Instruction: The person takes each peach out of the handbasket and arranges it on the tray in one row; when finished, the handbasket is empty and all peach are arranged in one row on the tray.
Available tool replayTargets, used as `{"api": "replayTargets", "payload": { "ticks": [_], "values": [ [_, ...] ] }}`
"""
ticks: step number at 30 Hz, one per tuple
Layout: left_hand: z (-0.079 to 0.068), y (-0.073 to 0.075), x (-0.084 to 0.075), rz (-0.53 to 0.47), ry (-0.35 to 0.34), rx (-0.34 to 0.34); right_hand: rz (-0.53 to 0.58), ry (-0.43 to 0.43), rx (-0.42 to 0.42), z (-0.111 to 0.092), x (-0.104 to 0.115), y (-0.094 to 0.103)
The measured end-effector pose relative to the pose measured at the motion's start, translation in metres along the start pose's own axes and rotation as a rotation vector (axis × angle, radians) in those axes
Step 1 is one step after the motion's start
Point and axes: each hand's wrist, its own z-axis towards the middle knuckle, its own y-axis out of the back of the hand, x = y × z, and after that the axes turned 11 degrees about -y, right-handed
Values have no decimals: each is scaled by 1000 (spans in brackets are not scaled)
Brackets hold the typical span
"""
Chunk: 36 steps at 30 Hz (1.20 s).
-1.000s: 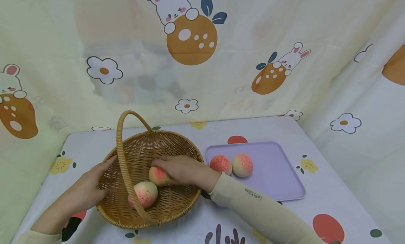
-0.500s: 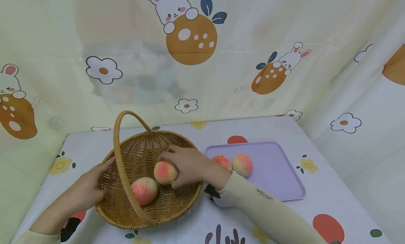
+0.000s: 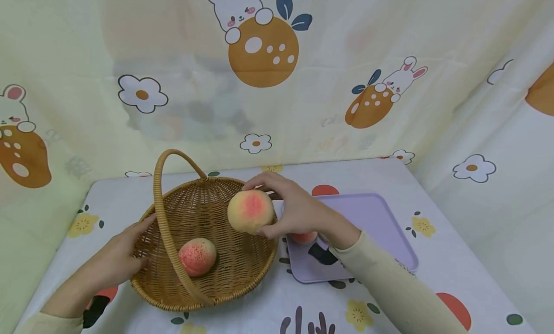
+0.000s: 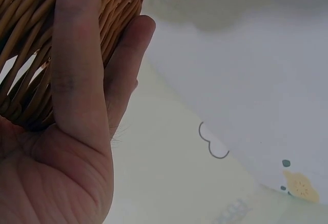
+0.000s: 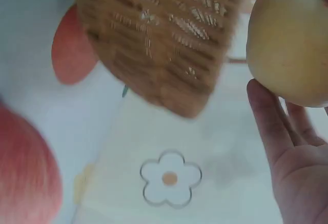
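1) Down at the front, the left hand (image 3: 113, 261) holds the side of the wicker basket (image 3: 195, 199), thumb over the rim, fingers lying long against the weave
2) Inside the basket, just beside the arched handle (image 3: 158, 199), sits a speckled peach (image 3: 198, 258), red and cream
3) Up in the air now, over the basket's right side, the right hand (image 3: 298, 206) pinches a blushed peach (image 3: 251, 211) between thumb and fingers
4) Over to the right, a lilac tray (image 3: 381, 228) carries another peach (image 3: 303, 237), mostly hidden by the right hand and wrist
5) At the back, a curtain (image 3: 195, 132) of rabbits and flowers
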Motion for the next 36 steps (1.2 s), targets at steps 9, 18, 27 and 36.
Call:
{"api": "replayTargets", "payload": {
  "ticks": [9,18,27,36],
  "values": [
    [-1,0,0,-10,6,1,3,-41,-79,-31,-7,42],
    [0,0,1,-26,11,8,-127,-121,-213,-70,-24,95],
    [0,2,0,-31,32,25,-190,-260,-323,-113,-57,128],
    [0,1,-3,-37,31,20,-203,-402,-229,-146,-113,135]
  ]
}}
